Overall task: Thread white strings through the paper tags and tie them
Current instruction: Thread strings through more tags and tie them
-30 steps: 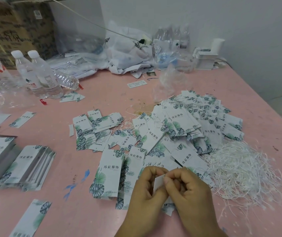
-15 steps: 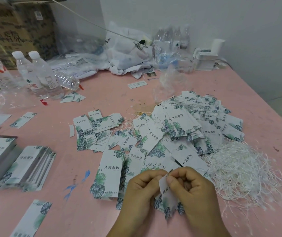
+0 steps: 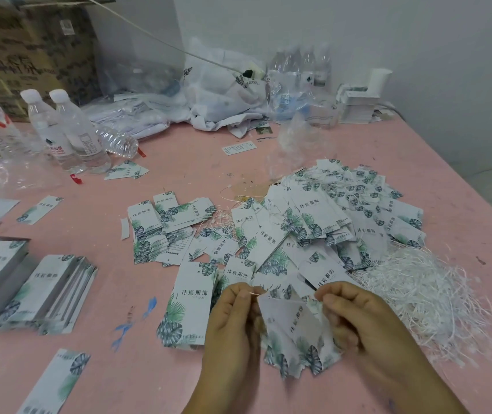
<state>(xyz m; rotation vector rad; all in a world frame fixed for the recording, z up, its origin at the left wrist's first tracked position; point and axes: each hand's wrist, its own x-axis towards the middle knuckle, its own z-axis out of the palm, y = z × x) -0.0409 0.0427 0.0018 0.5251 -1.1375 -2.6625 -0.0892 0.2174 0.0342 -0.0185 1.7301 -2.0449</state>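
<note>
A small bunch of white paper tags with green leaf prints (image 3: pixel 294 330) hangs between my two hands near the table's front edge. My left hand (image 3: pixel 230 318) pinches one end of a thin white string (image 3: pixel 254 293) at the tags' top left corner. My right hand (image 3: pixel 355 315) pinches the top right corner, where the other string end is hidden by my fingers. A loose heap of white strings (image 3: pixel 424 297) lies just right of my right hand. A big pile of strung tags (image 3: pixel 328 216) spreads behind my hands.
Neat stacks of unstrung tags (image 3: pixel 47 291) sit at the left, with single tags (image 3: pixel 188 303) beside my left hand. Water bottles (image 3: pixel 68 130), plastic bags (image 3: pixel 224 88), a cardboard box (image 3: pixel 29 52) and a white holder (image 3: pixel 361 97) line the back of the pink table (image 3: pixel 179 162).
My hands have drawn apart from a close pinch. The tags, first folded between my fingers, now hang spread open between them, with the string pulled out to the left.
</note>
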